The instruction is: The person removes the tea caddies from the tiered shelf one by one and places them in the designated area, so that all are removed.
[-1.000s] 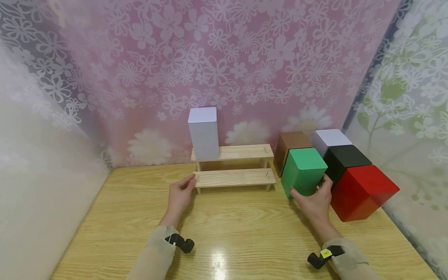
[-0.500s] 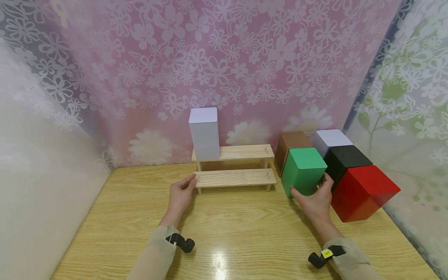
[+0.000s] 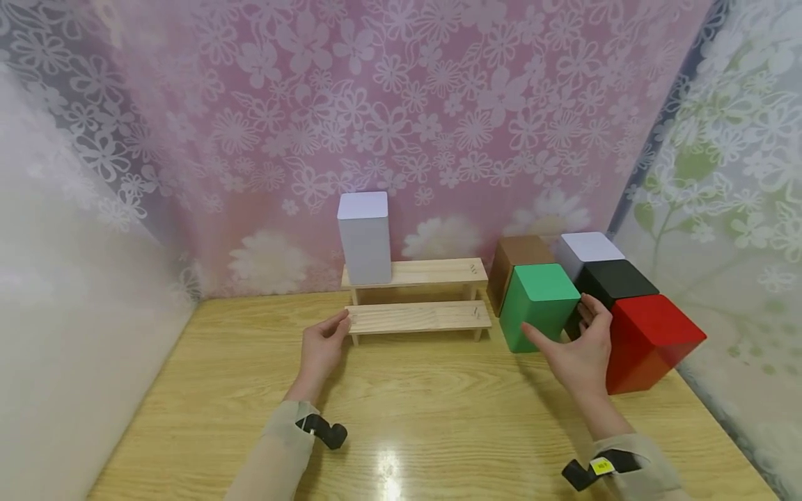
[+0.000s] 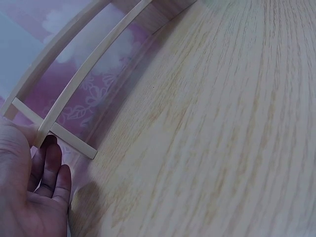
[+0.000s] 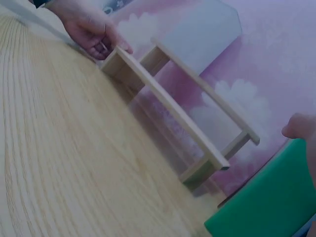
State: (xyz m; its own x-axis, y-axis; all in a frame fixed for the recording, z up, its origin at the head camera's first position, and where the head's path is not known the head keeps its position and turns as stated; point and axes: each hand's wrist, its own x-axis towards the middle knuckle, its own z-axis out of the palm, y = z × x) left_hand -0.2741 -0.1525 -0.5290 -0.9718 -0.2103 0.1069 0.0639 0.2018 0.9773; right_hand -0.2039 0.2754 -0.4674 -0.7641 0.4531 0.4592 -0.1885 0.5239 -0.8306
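My left hand [image 3: 322, 351] pinches the left end of the lower plank of a two-step wooden shelf [image 3: 420, 318]. Its thumb lies over the plank [image 4: 81, 74] and its fingers are beneath, as the left wrist view shows. A tall white box [image 3: 366, 243] stands upright on the left of the upper step. To the right of the shelf, my right hand [image 3: 583, 358] is spread round the near right side of an upright green box [image 3: 540, 313]. Its thumb overlaps the box's front; the fingertips are at the right corner, by the black box [image 3: 617, 278].
A brown box [image 3: 516, 252] stands behind the green one. Farther right are another white box [image 3: 589, 247] and a red box [image 3: 654, 341], close against the black box. A flowered pink curtain [image 3: 438, 125] hangs behind the wood-grain table [image 3: 376, 417].
My right hand has shifted right and slightly away from me, with its fingers loosened from the green box. The left hand keeps its hold on the shelf. The head view has shifted slightly.
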